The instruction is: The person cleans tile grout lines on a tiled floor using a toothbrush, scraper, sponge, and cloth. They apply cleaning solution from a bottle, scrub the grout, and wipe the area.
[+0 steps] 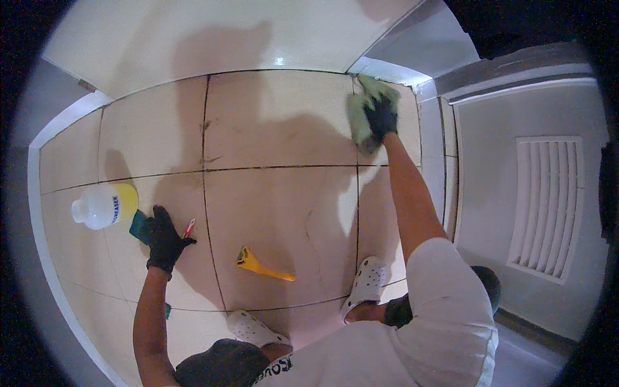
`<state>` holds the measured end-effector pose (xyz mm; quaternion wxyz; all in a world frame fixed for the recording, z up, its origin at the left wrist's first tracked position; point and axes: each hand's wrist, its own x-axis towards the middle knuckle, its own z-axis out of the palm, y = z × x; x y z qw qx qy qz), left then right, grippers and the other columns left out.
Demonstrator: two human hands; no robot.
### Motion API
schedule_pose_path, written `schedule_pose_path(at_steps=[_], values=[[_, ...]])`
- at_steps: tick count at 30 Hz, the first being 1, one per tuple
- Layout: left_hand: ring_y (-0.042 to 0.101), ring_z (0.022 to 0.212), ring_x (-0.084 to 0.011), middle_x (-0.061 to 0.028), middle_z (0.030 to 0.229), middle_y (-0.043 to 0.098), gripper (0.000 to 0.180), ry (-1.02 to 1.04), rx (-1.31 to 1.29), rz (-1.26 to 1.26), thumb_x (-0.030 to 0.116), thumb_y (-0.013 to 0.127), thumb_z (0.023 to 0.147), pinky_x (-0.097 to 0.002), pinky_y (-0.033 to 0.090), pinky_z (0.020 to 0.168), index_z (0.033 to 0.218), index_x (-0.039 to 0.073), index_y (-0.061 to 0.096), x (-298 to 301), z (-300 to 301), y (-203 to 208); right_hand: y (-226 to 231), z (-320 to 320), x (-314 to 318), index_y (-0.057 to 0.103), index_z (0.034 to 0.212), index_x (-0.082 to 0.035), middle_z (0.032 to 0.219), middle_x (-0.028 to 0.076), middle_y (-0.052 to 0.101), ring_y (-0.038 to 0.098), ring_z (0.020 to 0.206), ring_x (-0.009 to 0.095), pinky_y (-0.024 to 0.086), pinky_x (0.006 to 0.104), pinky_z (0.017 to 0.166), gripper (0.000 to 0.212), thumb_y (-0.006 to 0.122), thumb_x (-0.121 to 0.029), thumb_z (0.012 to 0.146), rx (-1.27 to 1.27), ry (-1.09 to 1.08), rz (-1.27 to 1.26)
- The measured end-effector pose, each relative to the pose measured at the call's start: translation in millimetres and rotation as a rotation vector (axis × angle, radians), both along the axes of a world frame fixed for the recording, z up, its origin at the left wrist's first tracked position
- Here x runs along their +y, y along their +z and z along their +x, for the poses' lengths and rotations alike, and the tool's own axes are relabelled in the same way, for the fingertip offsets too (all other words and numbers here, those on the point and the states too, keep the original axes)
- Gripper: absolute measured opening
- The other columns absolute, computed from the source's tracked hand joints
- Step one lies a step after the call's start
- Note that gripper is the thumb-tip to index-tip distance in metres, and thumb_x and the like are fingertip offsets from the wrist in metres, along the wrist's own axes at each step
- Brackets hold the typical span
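My left hand (pixel 165 242), in a black glove, rests on the tiled floor with its fingers spread. A dark green scouring pad (pixel 140 227) lies against its outer side, partly covered by the hand. Near the thumb is a small red-and-white tool (pixel 189 228); its exact kind is too small to tell. Far to the right, my black-gloved right hand (pixel 382 116) grips a pale green cloth (pixel 358 122) and presses it to the floor by the corner. That hand and the cloth are slightly blurred. A yellow-handled scraper (pixel 263 266) lies on the floor between my arms.
A white bottle with a yellow lower part (pixel 106 205) stands beyond my left hand. A white wall panel (pixel 258 39) bounds the far side. At right is a door with a louvred vent (pixel 547 206). My white clogs (pixel 369 280) are on the near tiles. Dark grout lines cross the floor.
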<state>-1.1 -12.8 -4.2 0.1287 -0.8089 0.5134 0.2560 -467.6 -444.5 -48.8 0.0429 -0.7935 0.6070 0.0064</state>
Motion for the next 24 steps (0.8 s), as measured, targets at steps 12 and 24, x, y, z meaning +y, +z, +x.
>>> schedule_pose_path(at_steps=[12,24], values=[[0.008,0.134,-0.0408,-0.0262,0.145,0.003,0.129,0.013,-0.009,0.043,0.051,0.078,0.053,-0.0447,0.011,0.109,0.137,-0.008,0.0,-15.3,-8.9,2.5,-60.6,47.9,92.1,0.055,0.109,-0.002,0.115,0.023,0.051,0.047,0.107,0.039,0.034,0.0496,0.092,0.042,0.045,-0.035,0.084,0.008,-0.092,-0.573],[0.02,0.131,-0.0413,-0.0249,0.144,0.011,0.123,-0.056,-0.068,-0.038,0.053,0.075,0.056,-0.0435,0.015,0.108,0.138,-0.007,0.006,-1.6,6.6,3.0,0.1,136.6,182.6,0.055,0.115,-0.008,0.127,0.017,0.046,0.042,0.117,0.035,0.035,0.0399,0.097,0.039,0.054,-0.023,0.079,-0.641,0.135,0.059]])
